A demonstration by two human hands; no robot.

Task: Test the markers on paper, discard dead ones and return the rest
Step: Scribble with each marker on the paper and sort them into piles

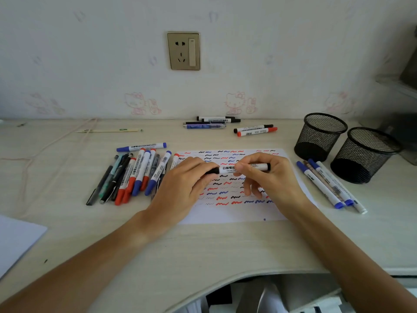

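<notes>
White paper (228, 213) carries red, blue, black squiggles; black mesh cups (320, 136); wallpaper (140, 105) faintly pink-printed, perhaps cats.

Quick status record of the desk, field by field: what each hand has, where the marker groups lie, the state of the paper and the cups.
left hand: grips the black cap end of the marker
right hand: pinches the barrel of the marker
marker: held level above the paper, cap on
paper: covered with red, blue and black squiggles
left pile: many markers and pens, left of the paper
right group: a few blue-capped markers, beside the cups
back group: several markers by the wall
mesh cups: two, look empty
</notes>
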